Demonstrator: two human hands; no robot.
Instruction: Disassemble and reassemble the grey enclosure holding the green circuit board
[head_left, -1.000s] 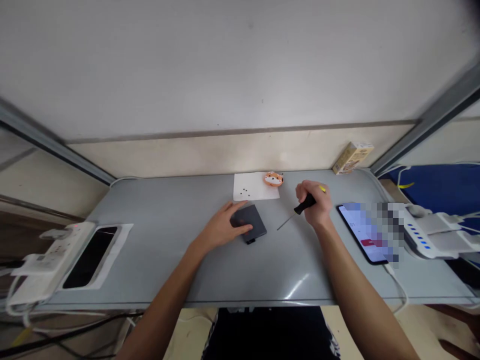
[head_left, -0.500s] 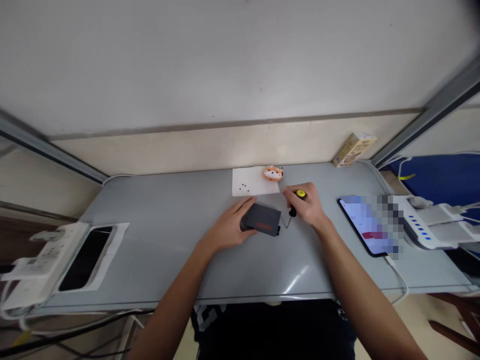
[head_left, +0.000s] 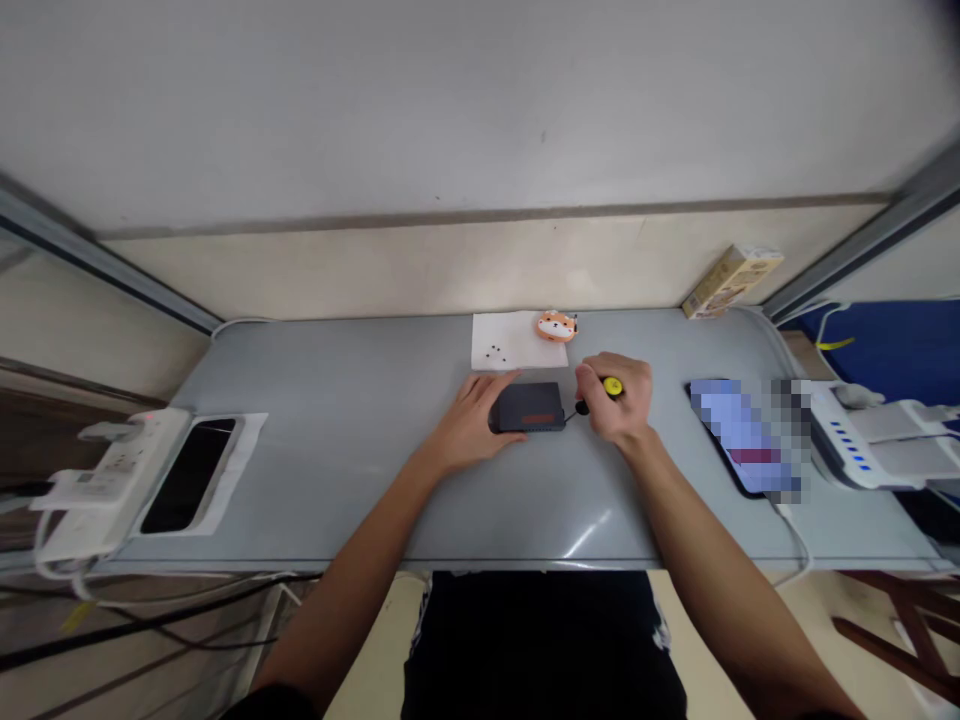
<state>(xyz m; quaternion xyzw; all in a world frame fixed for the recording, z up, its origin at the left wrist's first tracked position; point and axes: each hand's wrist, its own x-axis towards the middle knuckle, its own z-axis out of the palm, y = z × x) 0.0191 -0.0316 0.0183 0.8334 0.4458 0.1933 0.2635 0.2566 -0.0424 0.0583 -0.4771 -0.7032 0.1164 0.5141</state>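
A small dark grey box with a red label (head_left: 529,407) stands tilted on the grey table (head_left: 337,440). My left hand (head_left: 471,430) grips its left side, fingers curled around it. My right hand (head_left: 616,400) is closed on a screwdriver with a black handle and yellow cap (head_left: 604,390); its tip points at the box's right end. Behind the box lies a white sheet (head_left: 514,343) carrying several tiny dark screws (head_left: 494,352).
An orange animal-shaped trinket (head_left: 556,325) sits on the sheet's right corner. A lit phone (head_left: 746,435) and a white charger (head_left: 862,440) lie at right, a cardboard carton (head_left: 731,280) at the back right. At left are a dark phone (head_left: 187,475) on white paper and a power strip (head_left: 105,490).
My left hand has lifted the flat-lying box onto its edge, red label facing me. My right hand has swung the screwdriver in from the right so its tip meets the box's right end.
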